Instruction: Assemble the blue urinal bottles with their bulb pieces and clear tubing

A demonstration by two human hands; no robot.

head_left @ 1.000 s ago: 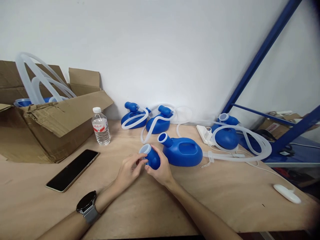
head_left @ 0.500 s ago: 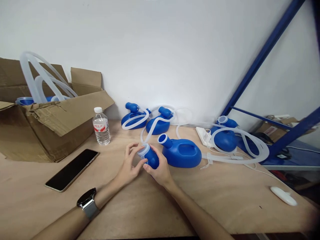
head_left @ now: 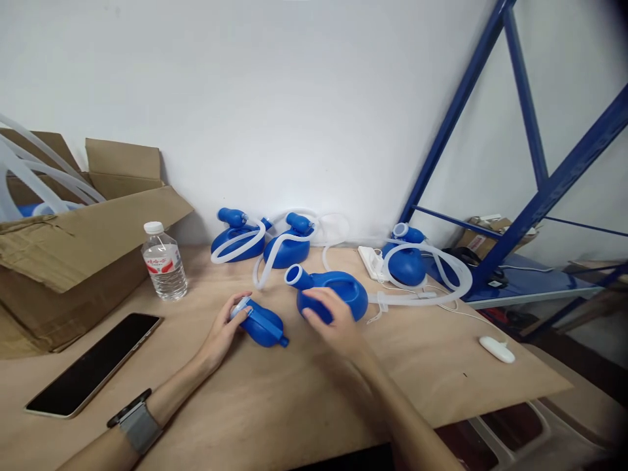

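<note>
Since the earlier frame, the person's right hand (head_left: 338, 324) has released the blue bulb-shaped plastic fitting (head_left: 265, 325) and shifted toward the front jug; the left hand (head_left: 224, 335) has turned the fitting so that its narrow nozzle points rightward. Left hand state: gripping the fitting by its pale collar, low over the table. Right hand state: open, fingers curved, directly before the front jug; contact with the jug cannot be determined. One light-brown wooden table (head_left: 245, 412) supports the work. One blue metal rack (head_left: 564, 178) stands at right. One open brown cardboard box (head_left: 98, 242), at left, contains pale hoses and blue parts, their number unclear. Blue plastic jugs, quantity four: one front unit (head_left: 360, 306) right of the held fitting, two rear units (head_left: 228, 240) side by side near the wall, one right-hand unit (head_left: 408, 269). Bulb-shaped fittings outside the box, quantity four: one held, three resting one apiece on the rear and right-hand jugs. Translucent hoses (head_left: 464, 281) loop among the jugs. Remaining items, one of each: black-screened phone (head_left: 95, 366), lying flat; clear water bottle (head_left: 164, 267) with white cap, upright; white power strip (head_left: 370, 263); white oval device (head_left: 496, 349); wristwatch with grey band (head_left: 141, 426), on the left wrist.
</note>
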